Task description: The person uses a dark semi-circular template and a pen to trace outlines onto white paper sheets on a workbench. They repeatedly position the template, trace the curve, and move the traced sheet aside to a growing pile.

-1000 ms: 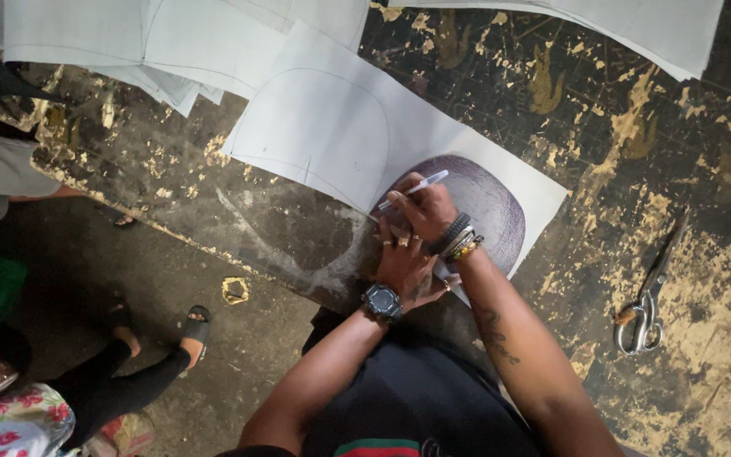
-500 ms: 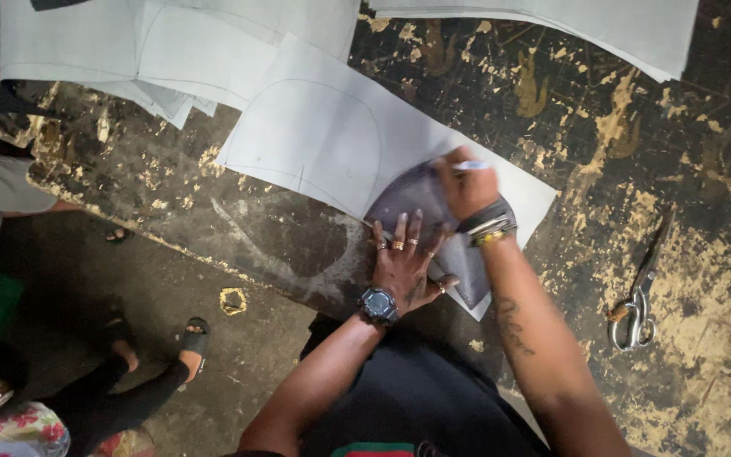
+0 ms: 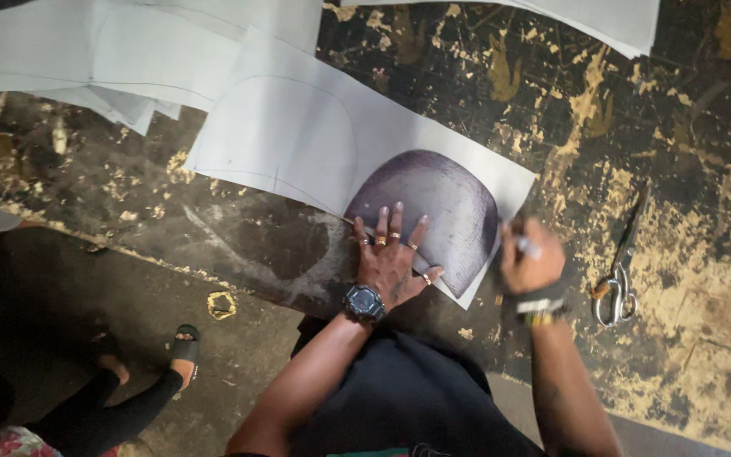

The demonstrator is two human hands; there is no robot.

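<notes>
Head view: left hand spread flat on dark domed template; right hand pinching marker.

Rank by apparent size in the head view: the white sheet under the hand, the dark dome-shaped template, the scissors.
1. white sheet
2. dark dome-shaped template
3. scissors
All lie flat on one table, so distance hardly distorts the order.

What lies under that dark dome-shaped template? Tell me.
A white paper sheet lies under the dark template, on the worn table. The left hand presses the template; the paper beneath it is hidden.
</notes>
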